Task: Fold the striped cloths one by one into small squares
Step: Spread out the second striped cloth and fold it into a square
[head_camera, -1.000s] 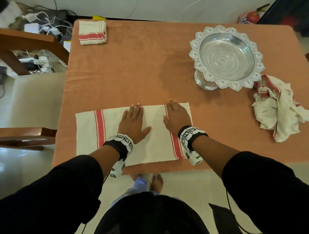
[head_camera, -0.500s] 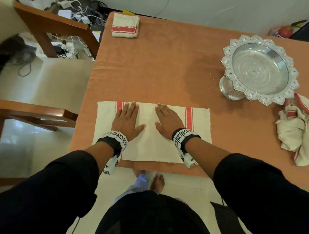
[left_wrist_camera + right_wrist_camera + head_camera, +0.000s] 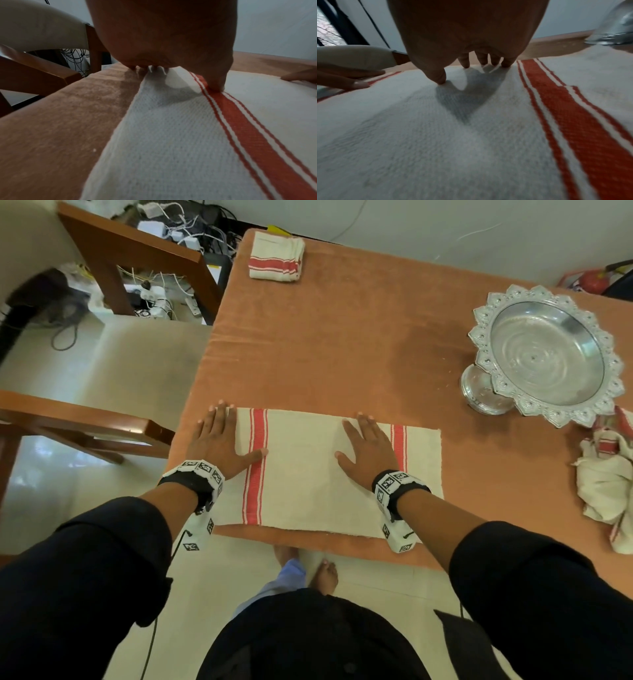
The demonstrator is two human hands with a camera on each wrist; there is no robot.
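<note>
A cream cloth with red stripes (image 3: pixel 308 474) lies flat near the front edge of the orange table (image 3: pixel 342 337). My left hand (image 3: pixel 219 440) presses flat on its left end, thumb on the left red stripe (image 3: pixel 240 121). My right hand (image 3: pixel 368 446) lies flat on the cloth just left of the right red stripe (image 3: pixel 565 108), fingers straight. A folded striped cloth (image 3: pixel 276 260) sits at the table's far left corner. A crumpled pile of striped cloths (image 3: pixel 606 481) lies at the right edge.
A silver pedestal bowl (image 3: pixel 544 354) stands at the right, beside the crumpled pile. Wooden chairs (image 3: pixel 85 426) and a cream cushion stand left of the table, with cables on the floor behind. My bare feet (image 3: pixel 325 573) show below the table's front edge.
Both hands have slid apart along the cloth, the left one out to the left end and the right one toward the right stripe. The head view has shifted left.
</note>
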